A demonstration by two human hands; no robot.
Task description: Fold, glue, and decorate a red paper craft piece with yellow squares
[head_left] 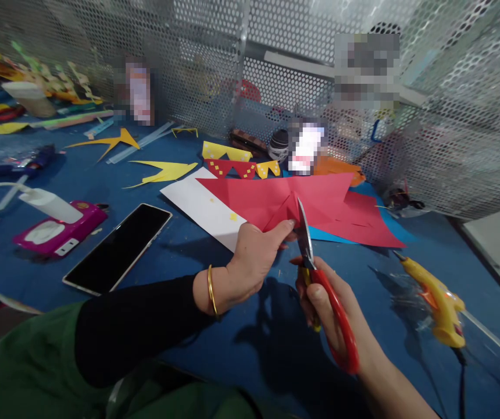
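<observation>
My left hand (252,253) pinches a piece of red paper (282,212) between thumb and fingers, low over the table. In my right hand (332,294) are scissors (306,233) with red and yellow handles, my fingers wrapped through the loops. Their blades point up and away, right beside the left thumb and at the edge of the red piece. Whether the blades are cutting into it I cannot tell. Behind my hands lies a larger red sheet (363,218) with cut edges, over a blue sheet (331,234) and a white sheet (206,203).
A yellow glue gun (435,302) lies at the right with its cord. On the left are a dark-screened phone (119,249) and a magenta power socket (62,227) with a white plug. Paper crowns (230,169) and yellow cutouts (163,171) lie farther back, before a perforated metal screen (189,58).
</observation>
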